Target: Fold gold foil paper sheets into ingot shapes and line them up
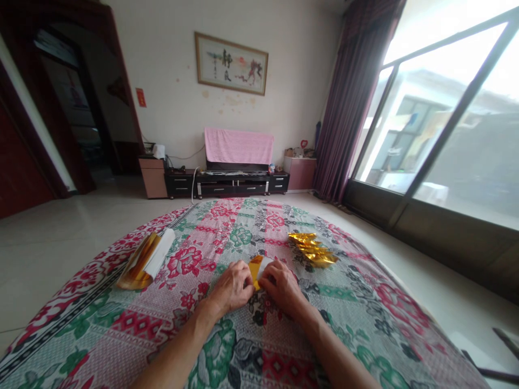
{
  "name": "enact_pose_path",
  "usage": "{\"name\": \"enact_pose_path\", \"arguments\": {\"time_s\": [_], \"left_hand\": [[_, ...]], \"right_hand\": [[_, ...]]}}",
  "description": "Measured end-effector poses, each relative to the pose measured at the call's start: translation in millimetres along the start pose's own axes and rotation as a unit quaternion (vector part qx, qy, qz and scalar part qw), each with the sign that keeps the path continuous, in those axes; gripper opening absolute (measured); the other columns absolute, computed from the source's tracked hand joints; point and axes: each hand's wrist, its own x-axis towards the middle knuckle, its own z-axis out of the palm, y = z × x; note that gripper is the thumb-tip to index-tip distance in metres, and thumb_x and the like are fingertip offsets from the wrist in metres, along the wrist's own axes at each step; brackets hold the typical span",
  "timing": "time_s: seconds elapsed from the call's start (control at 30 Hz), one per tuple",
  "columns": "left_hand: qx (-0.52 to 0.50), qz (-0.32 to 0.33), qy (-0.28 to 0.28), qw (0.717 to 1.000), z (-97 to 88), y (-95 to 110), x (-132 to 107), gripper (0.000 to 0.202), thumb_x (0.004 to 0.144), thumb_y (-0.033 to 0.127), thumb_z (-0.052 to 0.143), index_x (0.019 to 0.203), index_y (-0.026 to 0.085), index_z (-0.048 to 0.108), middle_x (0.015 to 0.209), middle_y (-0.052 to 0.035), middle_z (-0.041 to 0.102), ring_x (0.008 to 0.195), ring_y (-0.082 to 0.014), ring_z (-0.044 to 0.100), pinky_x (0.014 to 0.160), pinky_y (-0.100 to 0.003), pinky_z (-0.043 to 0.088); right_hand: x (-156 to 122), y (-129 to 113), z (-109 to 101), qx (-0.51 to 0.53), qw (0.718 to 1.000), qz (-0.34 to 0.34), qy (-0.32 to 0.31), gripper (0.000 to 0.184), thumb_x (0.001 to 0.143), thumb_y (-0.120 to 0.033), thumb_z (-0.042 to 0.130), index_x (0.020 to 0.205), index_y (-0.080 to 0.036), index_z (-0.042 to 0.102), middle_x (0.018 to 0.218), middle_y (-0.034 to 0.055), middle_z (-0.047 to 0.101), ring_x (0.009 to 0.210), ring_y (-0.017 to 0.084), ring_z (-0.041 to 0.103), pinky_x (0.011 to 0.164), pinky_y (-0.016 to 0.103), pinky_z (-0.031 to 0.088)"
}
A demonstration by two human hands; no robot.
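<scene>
1. The gold sheet lies on the floral cloth, mostly hidden between the left hand and the right hand. Each grip is closed, pinching an edge of it.
2. A stack of gold paper lies to the left, and folded gold pieces to the right.
3. The framed picture bears brush characters too small to read.

Two large black brush characters on the framed picture, too blurred to read surely. Nothing legible on the red slip beside the doorway.
</scene>
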Motion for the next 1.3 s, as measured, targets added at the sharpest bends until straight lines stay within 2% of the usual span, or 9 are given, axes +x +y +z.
{"name": "enact_pose_path", "arguments": {"time_s": [0.17, 0.3, 0.4, 0.67, 0.8, 0.9, 1.07, 1.17, 1.3], "left_hand": [[-0.001, 0.004, 0.001, 1.0, 1.6, -1, 1, 0.008, 0.07, 0.012, 0.053, 0.067, 0.017, 0.059, 0.08, -0.0032, 0.054, 0.082, -0.0156, 0.051, 0.08, -0.028, 0.042], [-0.001, 0.003, 0.002, 1.0, 2.4, -2, 2, 0.009, 0.07, 0.011, 0.052, 0.067, 0.017, 0.058, 0.08, -0.0035, 0.054, 0.082, -0.016, 0.051, 0.079, -0.029, 0.042], [-0.003, 0.005, 0.002, 1.0, 1.6, -1, 1, 0.009, 0.071, 0.012, 0.051, 0.067, 0.017, 0.058, 0.08, -0.0041, 0.054, 0.081, -0.0165, 0.051, 0.078, -0.03, 0.042], [-0.001, 0.007, -0.005, 1.0, 1.3, -2, 1, 0.008, 0.071, 0.014, 0.051, 0.068, 0.017, 0.057, 0.081, -0.0036, 0.053, 0.083, -0.0166, 0.051, 0.08, -0.03, 0.042], [-0.004, 0.01, -0.004, 1.0, 1.4, -2, 1, 0.008, 0.07, 0.013, 0.051, 0.068, 0.018, 0.056, 0.08, -0.0035, 0.054, 0.082, -0.0173, 0.051, 0.079, -0.031, 0.042], [-0.006, 0.022, 0.0, 1.0, -1.4, -1, 1, 0.009, 0.069, 0.012, 0.051, 0.071, 0.019, 0.055, 0.079, -0.0029, 0.054, 0.082, -0.0174, 0.051, 0.078, -0.03, 0.042], [0.01, 0.021, 0.002, 1.0, -9.0, -7, 1, 0.013, 0.069, 0.009, 0.05, 0.075, 0.019, 0.056, 0.081, -0.0028, 0.054, 0.083, -0.0175, 0.051, 0.078, -0.029, 0.042], [0.035, 0.007, 0.029, 0.999, -11.4, -15, 2, 0.014, 0.071, 0.009, 0.049, 0.079, 0.019, 0.056, 0.085, -0.0033, 0.053, 0.085, -0.0173, 0.051, 0.08, -0.03, 0.042], [0.07, -0.032, 0.065, 0.995, -9.1, -22, 1, 0.012, 0.078, 0.012, 0.046, 0.081, 0.018, 0.056, 0.087, -0.0039, 0.053, 0.083, -0.0161, 0.052, 0.078, -0.029, 0.043]], "right_hand": [[-2, 0, 0, -0.01, 1.0, -0.001, 0.007, 0.012, 0.081, -0.022, 0.052, 0.071, -0.017, 0.058, 0.082, 0.0029, 0.055, 0.078, 0.014, 0.05, 0.073, 0.025, 0.036], [-5, -5, 0, -0.019, 1.0, 0.011, 0.011, 0.011, 0.075, -0.029, 0.061, 0.076, -0.018, 0.058, 0.083, 0.003, 0.055, 0.079, 0.015, 0.049, 0.073, 0.026, 0.036], [-5, -5, -1, -0.017, 1.0, 0.015, 0.003, 0.015, 0.071, -0.029, 0.065, 0.08, -0.019, 0.059, 0.087, 0.003, 0.055, 0.081, 0.016, 0.049, 0.074, 0.027, 0.036], [-4, 5, 1, 0.017, 1.0, -0.012, 0.001, 0.009, 0.074, -0.013, 0.055, 0.08, -0.019, 0.059, 0.086, 0.0029, 0.056, 0.081, 0.015, 0.05, 0.075, 0.027, 0.037], [-6, 8, -2, 0.019, 0.999, -0.018, 0.042, 0.015, 0.076, -0.008, 0.048, 0.082, -0.018, 0.058, 0.091, 0.0046, 0.057, 0.087, 0.015, 0.05, 0.08, 0.027, 0.036], [-8, 10, -6, -0.008, 0.999, -0.015, 0.052, 0.014, 0.079, -0.012, 0.048, 0.086, -0.018, 0.059, 0.097, 0.0049, 0.059, 0.092, 0.016, 0.05, 0.084, 0.028, 0.034], [-9, 5, -13, -0.07, 0.997, -0.024, 0.016, 0.014, 0.084, -0.02, 0.047, 0.084, -0.019, 0.061, 0.092, 0.0044, 0.059, 0.091, 0.016, 0.049, 0.084, 0.029, 0.032], [-9, -3, -13, -0.106, 0.994, -0.016, 0.008, 0.018, 0.086, -0.025, 0.046, 0.079, -0.019, 0.061, 0.086, 0.004, 0.058, 0.088, 0.016, 0.049, 0.083, 0.03, 0.031], [-10, -17, -7, -0.143, 0.99, 0.003, 0.001, 0.019, 0.086, -0.03, 0.046, 0.08, -0.02, 0.061, 0.088, 0.0048, 0.055, 0.086, 0.017, 0.048, 0.08, 0.03, 0.032]]}}
